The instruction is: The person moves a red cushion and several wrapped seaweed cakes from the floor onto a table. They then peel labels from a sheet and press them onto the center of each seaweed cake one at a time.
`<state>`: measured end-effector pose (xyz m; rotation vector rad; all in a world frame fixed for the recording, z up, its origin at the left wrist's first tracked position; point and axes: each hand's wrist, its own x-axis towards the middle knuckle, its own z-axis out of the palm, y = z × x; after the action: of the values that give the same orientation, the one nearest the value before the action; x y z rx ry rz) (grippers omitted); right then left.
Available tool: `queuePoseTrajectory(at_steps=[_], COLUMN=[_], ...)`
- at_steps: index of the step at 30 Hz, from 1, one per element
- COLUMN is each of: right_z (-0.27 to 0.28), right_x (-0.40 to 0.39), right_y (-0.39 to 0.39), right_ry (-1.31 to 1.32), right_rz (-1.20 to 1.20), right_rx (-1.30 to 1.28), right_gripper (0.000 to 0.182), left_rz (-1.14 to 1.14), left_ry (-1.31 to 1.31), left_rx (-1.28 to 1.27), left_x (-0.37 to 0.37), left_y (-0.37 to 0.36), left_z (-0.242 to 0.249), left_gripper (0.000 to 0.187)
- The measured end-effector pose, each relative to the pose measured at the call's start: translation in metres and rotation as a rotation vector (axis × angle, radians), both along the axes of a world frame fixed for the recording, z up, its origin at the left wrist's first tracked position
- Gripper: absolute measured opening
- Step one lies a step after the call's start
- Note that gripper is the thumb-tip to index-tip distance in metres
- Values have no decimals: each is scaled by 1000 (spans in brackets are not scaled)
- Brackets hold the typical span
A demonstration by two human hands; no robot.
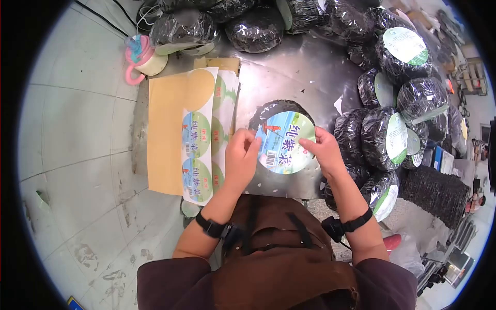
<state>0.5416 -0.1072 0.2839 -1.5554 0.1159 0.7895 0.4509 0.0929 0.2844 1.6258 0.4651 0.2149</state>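
A round printed label (287, 147) with blue and green areas and a barcode is held between my two hands. My left hand (243, 157) pinches its left edge, fingers bent together. At its right edge, my right hand (324, 150) grips it between thumb and fingers. Beneath the label lies a round dark package (274, 107), mostly covered, on the metal table (279, 187). To the left, sheets of round labels (198, 155) rest on the table, with a yellowish backing sheet (165, 134) beside the printed circles.
Dark plastic-wrapped round packages (380, 137) are stacked along the right, some with labels. More packages (254, 31) line the far edge. A pink and cream cup (150, 59) stands at the far left corner. Small white scraps (338, 105) lie on the table.
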Motion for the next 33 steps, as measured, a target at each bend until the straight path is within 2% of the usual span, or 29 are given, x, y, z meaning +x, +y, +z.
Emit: queuePoseTrajectory(at_steps=[1,3,4,5,7,8,9,10,11,13,15,17,18,19,21,22,23,24,25,26,27,28,29,31,33], right_z=[-8,-21,-21,-19,-15,-16,-9,-35,-70,-93,-84,-66,-40,-22,63,91,137,155,165,161,141,107,85,77,34], right_x=[2,8,14,15,15,17,21,20,16,11,12,26,38,63,127,157,190,219,228,229,236,224,210,169,175], right_y=[-1,3,5,9,18,10,7,-12,-30,-33,-27,-26,-9,0,45,63,82,106,129,167,193,231,265,325,367], right_ry=[3,-413,-502,-502,-618,-674,-480,-520,-565,-10,98,245,149,-83,-409,-767,-610,-532,-552,-597,-648,-1070,-1507,-1790,-1918], right_rz=[4,102,249,256,458,447,431,308,183,39,-25,184,295,448,504,316,258,111,-126,-116,172,341,530,740,647], right_rx=[-9,-348,-645,-643,-1074,-1069,-1152,-1014,-871,-294,-122,-269,-180,-396,-419,-408,-306,250,173,54,-65,-220,-197,-373,-577], right_gripper=[42,40,46,46,58,69,74,78,82,87,88,90,90,88,87,78,48,43,49,58,70,80,92,96,89], left_rz=[22,-49,-41,-33,-51,12,76,84,96,-319,-255,-255,-283,-314,-159,-23,115,131,139,150,173,219,258,299,326], left_ry=[-24,-5,-51,-94,-10,63,138,225,218,84,61,71,90,112,277,324,371,381,532,686,700,699,707,687,597], left_rx=[311,390,603,817,793,820,840,784,785,632,498,385,401,416,561,621,677,670,723,770,761,784,802,820,873], left_x=[7,20,26,27,23,20,16,14,12,14,4,-17,-30,-44,-82,-103,-121,-136,-150,-158,-159,-158,-160,-158,-159], left_y=[-1,-1,-2,-3,-1,1,1,2,0,-1,6,29,44,59,90,104,114,119,120,119,120,119,116,115,117], left_z=[-8,-17,-33,-49,-64,-64,-64,-58,-62,-77,-74,-64,-50,-35,-27,-32,-41,-52,-64,-76,-88,-99,-105,-104,-107], left_gripper=[19,17,17,16,21,29,38,57,57,66,68,65,63,61,55,52,49,49,45,40,40,37,33,27,25])
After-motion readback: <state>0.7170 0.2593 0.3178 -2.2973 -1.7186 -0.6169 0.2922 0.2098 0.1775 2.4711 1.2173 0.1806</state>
